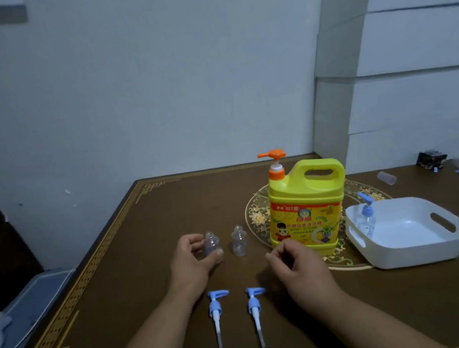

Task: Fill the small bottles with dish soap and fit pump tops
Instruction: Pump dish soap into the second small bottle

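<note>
A big yellow dish soap jug with an orange pump stands at the middle of the brown table. Two small clear bottles without tops stand left of it. My left hand curls round the left bottle; the right bottle stands free beside it. My right hand hovers in front of the jug with fingers loosely curled and nothing in it. Two blue pump tops, the left one and the right one, lie flat between my forearms. A third small bottle with a blue pump stands in the white basket.
The white basket with handle slots sits at the right of the table. A clear cap, a dark small box and another clear item lie at the far right. The wall is close behind the table. A grey bin stands off the table's left edge.
</note>
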The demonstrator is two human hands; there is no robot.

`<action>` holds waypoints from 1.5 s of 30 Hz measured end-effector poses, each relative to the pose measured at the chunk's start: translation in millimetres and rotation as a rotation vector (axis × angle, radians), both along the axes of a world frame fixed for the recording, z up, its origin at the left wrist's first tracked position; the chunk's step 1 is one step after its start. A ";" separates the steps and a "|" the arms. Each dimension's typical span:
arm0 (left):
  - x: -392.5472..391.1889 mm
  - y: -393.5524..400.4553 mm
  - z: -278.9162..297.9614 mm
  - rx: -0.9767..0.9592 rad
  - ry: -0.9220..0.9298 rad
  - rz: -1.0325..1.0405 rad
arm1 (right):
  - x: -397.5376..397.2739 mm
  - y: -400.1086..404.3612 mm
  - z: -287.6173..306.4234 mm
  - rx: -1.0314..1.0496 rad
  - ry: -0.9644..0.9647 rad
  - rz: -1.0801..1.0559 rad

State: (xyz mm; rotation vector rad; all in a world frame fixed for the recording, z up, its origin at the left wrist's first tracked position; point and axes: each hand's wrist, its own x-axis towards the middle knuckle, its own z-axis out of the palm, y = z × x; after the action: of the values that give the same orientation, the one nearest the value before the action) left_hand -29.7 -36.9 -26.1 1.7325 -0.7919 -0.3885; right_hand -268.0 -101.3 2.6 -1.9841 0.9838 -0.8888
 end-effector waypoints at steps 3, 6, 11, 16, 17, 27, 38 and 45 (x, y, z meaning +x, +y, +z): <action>-3.9 -8.2 22.1 -0.131 -0.026 -0.017 | 1.0 -9.7 53.4 -0.298 0.022 0.098; -12.2 -22.9 50.4 -0.254 -0.007 -0.068 | 6.3 -22.7 120.6 -0.673 0.019 0.079; -34.3 -57.0 88.4 -0.385 0.000 -0.153 | 15.7 -75.5 214.5 -0.793 0.065 -0.099; -37.7 -82.4 110.8 -0.390 0.051 -0.202 | 17.5 -134.0 198.8 -0.238 0.505 -0.136; -33.4 -84.6 114.2 -0.367 0.068 -0.229 | 18.7 -139.1 190.9 -0.118 0.440 -0.117; -15.6 -87.3 137.3 -0.199 -0.073 -0.363 | 31.4 -151.0 181.2 0.077 0.488 -0.079; -23.1 -88.5 135.6 -0.159 -0.063 -0.371 | 77.6 -137.3 215.7 0.020 0.514 -0.079; -23.9 -88.4 136.6 -0.173 -0.062 -0.359 | 86.6 -145.2 201.3 0.113 0.506 -0.107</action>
State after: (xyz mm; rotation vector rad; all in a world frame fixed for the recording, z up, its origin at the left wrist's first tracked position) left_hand -53.5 -125.4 110.6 1.4472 -1.1532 -0.4935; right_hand -181.5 -246.5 203.9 -2.1179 1.3971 -0.3716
